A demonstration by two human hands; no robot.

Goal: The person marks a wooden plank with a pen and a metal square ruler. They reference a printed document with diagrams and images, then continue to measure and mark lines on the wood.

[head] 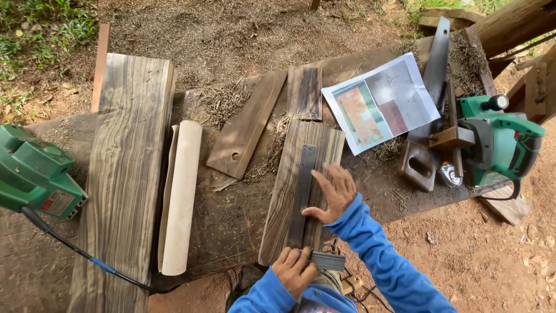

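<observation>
Workbench (231,214) carries a short striped plank (284,197) with a steel square's blade (302,194) lying lengthwise along it. Right hand (333,194), fingers spread, presses blade and plank, while left hand (294,269) pinches the square's stock (328,261) at the plank's near end. If either grip loosens, the blade could skew off true.

Right hand (333,194) lies flat, fingers spread, blue-sleeved arm reaching forward; left hand (294,269) curled closed near the body
</observation>
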